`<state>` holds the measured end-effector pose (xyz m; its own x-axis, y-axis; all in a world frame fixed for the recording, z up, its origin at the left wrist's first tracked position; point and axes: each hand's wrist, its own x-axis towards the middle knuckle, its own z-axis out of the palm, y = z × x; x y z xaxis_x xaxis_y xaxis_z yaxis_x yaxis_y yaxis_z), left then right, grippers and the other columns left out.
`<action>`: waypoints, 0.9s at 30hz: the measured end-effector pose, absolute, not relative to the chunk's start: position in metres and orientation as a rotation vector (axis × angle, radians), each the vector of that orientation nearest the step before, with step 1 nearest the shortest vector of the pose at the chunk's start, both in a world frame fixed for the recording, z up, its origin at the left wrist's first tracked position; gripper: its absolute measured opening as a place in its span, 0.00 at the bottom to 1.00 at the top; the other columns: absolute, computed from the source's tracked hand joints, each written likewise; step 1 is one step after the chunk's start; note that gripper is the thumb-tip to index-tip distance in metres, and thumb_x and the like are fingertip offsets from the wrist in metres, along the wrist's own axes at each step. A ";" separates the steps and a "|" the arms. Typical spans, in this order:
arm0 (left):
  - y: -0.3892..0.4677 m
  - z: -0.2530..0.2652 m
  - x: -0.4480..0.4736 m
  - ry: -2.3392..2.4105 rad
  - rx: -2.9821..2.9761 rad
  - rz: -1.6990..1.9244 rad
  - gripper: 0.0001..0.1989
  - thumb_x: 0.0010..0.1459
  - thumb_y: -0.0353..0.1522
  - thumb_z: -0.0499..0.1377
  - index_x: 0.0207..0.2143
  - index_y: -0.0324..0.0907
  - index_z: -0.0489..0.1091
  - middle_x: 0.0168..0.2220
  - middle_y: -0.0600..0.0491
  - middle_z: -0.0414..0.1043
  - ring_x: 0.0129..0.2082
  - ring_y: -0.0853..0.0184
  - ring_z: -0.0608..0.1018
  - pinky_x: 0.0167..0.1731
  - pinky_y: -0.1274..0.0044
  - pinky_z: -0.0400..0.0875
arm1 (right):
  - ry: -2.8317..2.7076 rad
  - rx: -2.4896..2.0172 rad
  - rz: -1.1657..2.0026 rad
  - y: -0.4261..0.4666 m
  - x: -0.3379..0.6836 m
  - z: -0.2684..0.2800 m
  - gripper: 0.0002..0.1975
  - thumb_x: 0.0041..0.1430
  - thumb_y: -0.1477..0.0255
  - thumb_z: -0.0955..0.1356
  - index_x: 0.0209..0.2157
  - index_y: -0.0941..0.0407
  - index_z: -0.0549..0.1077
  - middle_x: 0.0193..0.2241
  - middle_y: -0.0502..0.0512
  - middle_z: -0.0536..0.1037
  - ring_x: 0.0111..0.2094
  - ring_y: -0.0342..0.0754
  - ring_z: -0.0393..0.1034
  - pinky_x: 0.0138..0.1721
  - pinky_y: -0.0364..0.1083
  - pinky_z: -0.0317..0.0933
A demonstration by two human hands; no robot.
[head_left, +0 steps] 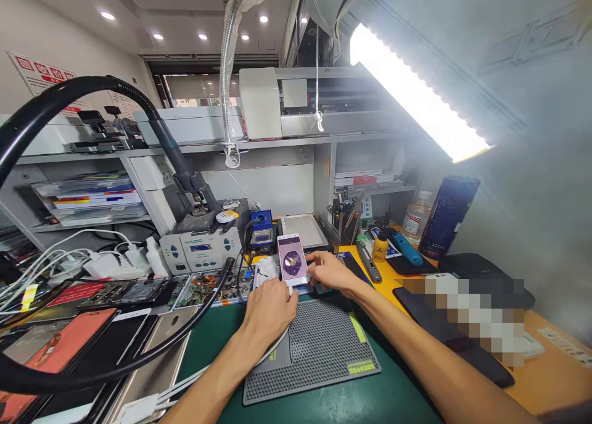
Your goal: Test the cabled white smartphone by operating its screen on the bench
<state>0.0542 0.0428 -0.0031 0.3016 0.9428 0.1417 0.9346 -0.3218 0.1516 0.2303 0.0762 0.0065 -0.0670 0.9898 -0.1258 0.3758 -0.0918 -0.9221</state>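
A white smartphone [293,260] stands tilted up above the mat, its screen lit with a round dark picture on a pinkish background. My left hand [271,310] is closed at the phone's bottom edge, pinching the plug end of a white charging cable [277,344] that trails down under my wrist. From the right, my right hand [330,271] has its fingers bent against the phone's side edge. My palm hides part of its grip. Below both hands lies a grey textured repair mat [319,344] on a green work surface.
A black flexible hose [185,334] arcs across the left, by several phones and a tray of small parts [208,285]. A hot-air station [203,251] stands behind it. At right are a yellow bottle [380,249] and a blue tool [407,249]. A bright lamp [416,91] hangs overhead.
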 end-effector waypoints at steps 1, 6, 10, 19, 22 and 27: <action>0.043 -0.003 0.054 1.803 2.505 0.314 0.17 0.66 0.39 0.53 0.29 0.40 0.75 0.36 0.46 0.79 0.36 0.59 0.80 0.29 0.73 0.57 | -1.503 -1.536 1.156 0.077 0.230 0.005 0.22 0.51 0.83 0.64 0.49 0.64 0.72 0.24 0.53 0.77 0.21 0.42 0.68 0.15 0.39 0.53; 0.042 0.000 0.055 1.786 2.510 0.304 0.18 0.65 0.40 0.53 0.27 0.40 0.74 0.34 0.46 0.79 0.35 0.58 0.80 0.27 0.72 0.55 | -1.495 -1.570 1.166 0.077 0.227 0.003 0.16 0.54 0.81 0.64 0.45 0.62 0.74 0.21 0.51 0.73 0.21 0.42 0.67 0.15 0.37 0.53; 0.041 0.000 0.054 1.797 2.495 0.319 0.18 0.64 0.41 0.53 0.28 0.41 0.74 0.34 0.46 0.79 0.34 0.58 0.80 0.27 0.73 0.55 | -1.488 -1.578 1.155 0.078 0.227 0.004 0.13 0.56 0.80 0.64 0.42 0.62 0.75 0.23 0.52 0.73 0.22 0.42 0.69 0.14 0.37 0.53; 0.040 0.006 0.054 1.796 2.467 0.383 0.18 0.62 0.40 0.52 0.27 0.41 0.73 0.32 0.46 0.79 0.34 0.57 0.80 0.27 0.73 0.57 | -1.444 -1.574 1.152 0.085 0.232 -0.004 0.09 0.56 0.77 0.65 0.39 0.61 0.74 0.29 0.54 0.76 0.21 0.41 0.70 0.13 0.36 0.52; 0.040 0.008 0.053 1.799 2.458 0.402 0.15 0.61 0.37 0.52 0.26 0.42 0.72 0.29 0.47 0.78 0.32 0.58 0.80 0.27 0.74 0.55 | -1.449 -1.616 1.079 0.087 0.234 -0.006 0.08 0.57 0.76 0.65 0.39 0.60 0.74 0.28 0.54 0.77 0.19 0.39 0.66 0.14 0.37 0.49; 0.045 0.010 0.047 1.801 2.456 0.523 0.06 0.56 0.34 0.55 0.28 0.44 0.68 0.27 0.52 0.76 0.29 0.60 0.78 0.26 0.74 0.53 | -1.503 -1.663 0.882 0.090 0.235 -0.008 0.09 0.57 0.75 0.65 0.37 0.60 0.76 0.27 0.54 0.77 0.20 0.41 0.66 0.20 0.39 0.52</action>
<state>0.0472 0.0453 0.0100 0.2641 0.9345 0.2388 0.9171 -0.3200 0.2379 0.2354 0.0900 -0.0084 0.0876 0.9959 -0.0234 0.5057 -0.0647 -0.8603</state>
